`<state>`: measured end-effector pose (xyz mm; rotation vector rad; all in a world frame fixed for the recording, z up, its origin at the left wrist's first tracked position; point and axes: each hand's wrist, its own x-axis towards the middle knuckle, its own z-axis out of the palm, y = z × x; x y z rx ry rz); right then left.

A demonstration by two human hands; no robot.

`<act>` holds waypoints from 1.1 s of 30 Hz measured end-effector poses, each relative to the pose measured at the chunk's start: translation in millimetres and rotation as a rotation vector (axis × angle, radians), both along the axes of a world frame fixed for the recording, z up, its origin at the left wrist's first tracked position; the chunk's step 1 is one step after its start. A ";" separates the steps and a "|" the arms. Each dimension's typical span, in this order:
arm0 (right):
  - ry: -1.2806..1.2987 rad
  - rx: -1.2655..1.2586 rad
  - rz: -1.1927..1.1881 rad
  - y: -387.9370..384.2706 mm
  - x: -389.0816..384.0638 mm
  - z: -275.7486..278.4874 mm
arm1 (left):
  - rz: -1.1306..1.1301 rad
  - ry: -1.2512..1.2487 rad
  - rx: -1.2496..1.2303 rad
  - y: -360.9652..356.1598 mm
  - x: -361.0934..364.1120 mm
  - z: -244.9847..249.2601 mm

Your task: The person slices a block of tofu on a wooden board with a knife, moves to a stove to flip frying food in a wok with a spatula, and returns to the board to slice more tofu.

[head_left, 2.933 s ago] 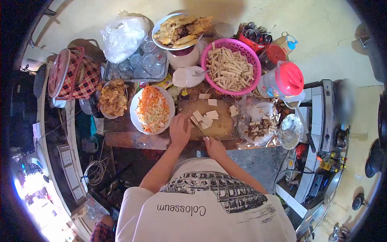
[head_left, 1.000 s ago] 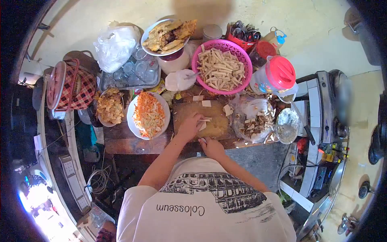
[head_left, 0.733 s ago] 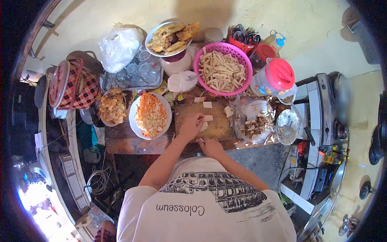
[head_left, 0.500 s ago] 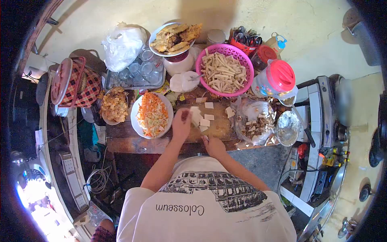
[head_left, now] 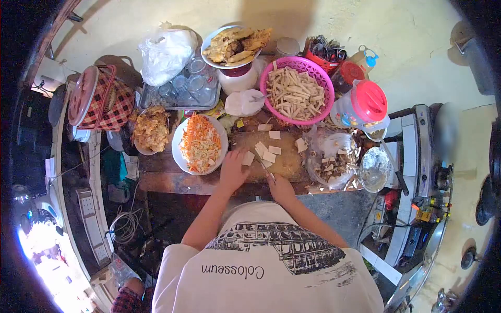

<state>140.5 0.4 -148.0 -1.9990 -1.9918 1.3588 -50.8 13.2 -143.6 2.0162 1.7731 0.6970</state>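
Observation:
My right hand (head_left: 282,189) grips a knife (head_left: 266,171) near the front edge of a wooden cutting board (head_left: 287,166). The blade points forward and left, among thin white square slices. My left hand (head_left: 234,168) is at the board's left side, its fingertips closed at the edge of one white square slice (head_left: 248,158). Several more slices (head_left: 269,156) lie loosely overlapped just right of it. Single slices rest farther back and to the right on the board. Left of my left hand is a plate (head_left: 176,147) heaped with shredded carrot and pale shreds (head_left: 201,143).
Behind the board stand a pink basket (head_left: 329,104) of pale cut sticks and a bowl (head_left: 207,48) of fried food. A plastic bag (head_left: 311,166) with scraps and a metal bowl (head_left: 373,169) lie right. A pink-lidded jug (head_left: 360,104) and a tray of glasses (head_left: 180,96) stand farther back.
My left hand has lowered and moved slightly left, away from the pile of slices. The pile now lies more spread out, with one slice apart at my left fingertips. The knife stays in my right hand.

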 end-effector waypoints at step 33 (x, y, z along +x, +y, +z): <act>0.125 0.075 -0.050 -8.4 4.7 -23.0 | -0.014 0.094 -0.100 7.7 7.3 -15.6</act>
